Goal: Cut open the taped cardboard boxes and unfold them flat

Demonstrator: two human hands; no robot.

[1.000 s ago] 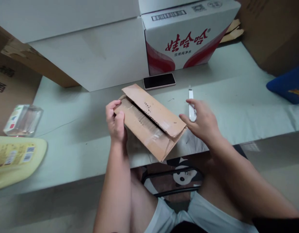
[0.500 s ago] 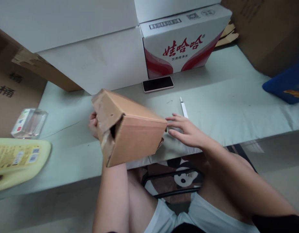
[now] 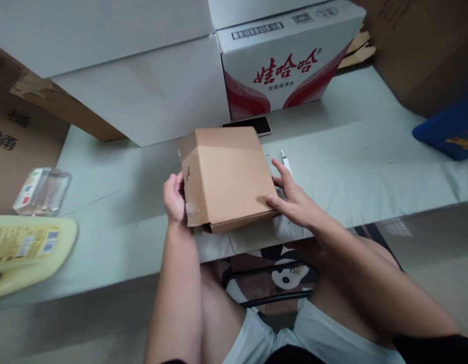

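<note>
A brown cardboard box [image 3: 234, 174] is held between my hands over the table, one broad face turned up. Along its left side runs a taped end with a small dark mark. My left hand [image 3: 175, 198] grips that end, its fingers partly hidden behind the box. My right hand [image 3: 294, 199] is at the opposite side, the thumb on the near right corner and the index finger sticking out past the edge. Just beyond that hand lies a slim white utility knife [image 3: 285, 160], partly covered by the fingers. A phone [image 3: 262, 125] lies flat behind the box, which hides part of it.
White cartons [image 3: 150, 96] and a red-and-white water carton [image 3: 279, 71] line the back of the table [image 3: 355, 162]. At the left are a clear plastic container [image 3: 44, 192] and a yellow bottle [image 3: 32, 253]. A blue object [image 3: 448, 132] stands at the right.
The cardboard box has turned and come down, so a broad face now points up instead of its taped end showing. My right hand, apart from it before, now touches its right side.
</note>
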